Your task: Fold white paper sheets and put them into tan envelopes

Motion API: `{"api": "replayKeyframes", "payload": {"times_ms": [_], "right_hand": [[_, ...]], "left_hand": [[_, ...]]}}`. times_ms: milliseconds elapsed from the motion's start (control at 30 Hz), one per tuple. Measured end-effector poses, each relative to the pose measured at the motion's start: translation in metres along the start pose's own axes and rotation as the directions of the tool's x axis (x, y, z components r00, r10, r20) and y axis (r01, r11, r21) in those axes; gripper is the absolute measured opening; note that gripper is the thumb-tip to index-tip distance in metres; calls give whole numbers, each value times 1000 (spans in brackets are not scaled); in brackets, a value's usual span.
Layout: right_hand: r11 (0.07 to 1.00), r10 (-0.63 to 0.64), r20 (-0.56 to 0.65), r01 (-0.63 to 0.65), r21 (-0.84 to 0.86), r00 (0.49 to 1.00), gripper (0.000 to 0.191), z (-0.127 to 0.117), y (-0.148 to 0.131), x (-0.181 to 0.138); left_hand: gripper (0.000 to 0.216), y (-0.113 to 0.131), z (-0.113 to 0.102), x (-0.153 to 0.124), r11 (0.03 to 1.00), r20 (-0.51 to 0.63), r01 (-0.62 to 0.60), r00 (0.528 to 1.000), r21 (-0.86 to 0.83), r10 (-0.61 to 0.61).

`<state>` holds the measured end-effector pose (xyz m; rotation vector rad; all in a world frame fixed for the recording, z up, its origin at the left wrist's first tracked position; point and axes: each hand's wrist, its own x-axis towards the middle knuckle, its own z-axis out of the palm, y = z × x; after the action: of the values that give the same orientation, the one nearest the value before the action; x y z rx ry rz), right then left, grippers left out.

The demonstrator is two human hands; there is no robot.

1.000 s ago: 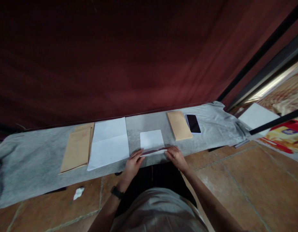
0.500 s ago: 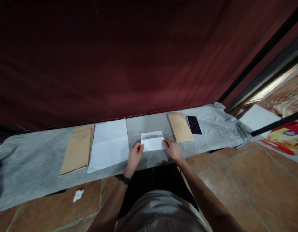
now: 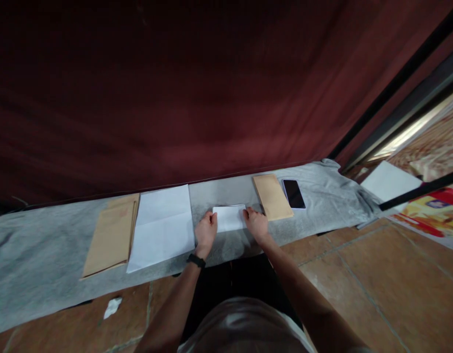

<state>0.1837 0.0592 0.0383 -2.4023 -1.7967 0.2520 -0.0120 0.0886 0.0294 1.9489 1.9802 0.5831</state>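
A folded sheet of white paper point(image 3: 229, 218) lies at the middle of the grey cloth-covered bench, its upper flap almost level with the far edge. My left hand point(image 3: 206, 229) pinches its left end between thumb and fingers. At the opposite end my right hand point(image 3: 256, 223) grips the paper in the same way. Left of my hands are flat white sheets point(image 3: 163, 228) with a faint crease across them. Just beyond my right hand rests a brown envelope point(image 3: 273, 197).
Several brown envelopes point(image 3: 111, 238) are piled left of the white sheets. A phone point(image 3: 294, 194) with a dark screen lies right of the single envelope. Dark red cloth point(image 3: 212, 98) hangs behind the grey-covered bench point(image 3: 38, 264). Crumpled white paper point(image 3: 112, 307) is on the tiled floor.
The paper's front flap has gone up and away from me, covering most of the strip behind it. Both hands have moved slightly with it and keep hold of its ends.
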Motion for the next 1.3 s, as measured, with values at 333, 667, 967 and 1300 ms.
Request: {"api": "replayKeyframes", "payload": {"times_ms": [333,667,967,1300], "right_hand": [[996,-35,-161,48,75,986,35,14,0,-1],[835,-507,-265,543,83,820,48,38,8,-40],[878,-473,-201,479,-20,858,51,48,5,-41],[872,-483,-241,487,-49,842,59,49,7,-42]], "left_hand": [[42,10,7,-3,979,-18,64,998,191,-61],[43,17,5,-3,964,26,115,992,241,-125],[43,20,6,-3,957,33,132,989,259,-145],[42,20,6,-3,962,12,135,990,236,-142]]}}
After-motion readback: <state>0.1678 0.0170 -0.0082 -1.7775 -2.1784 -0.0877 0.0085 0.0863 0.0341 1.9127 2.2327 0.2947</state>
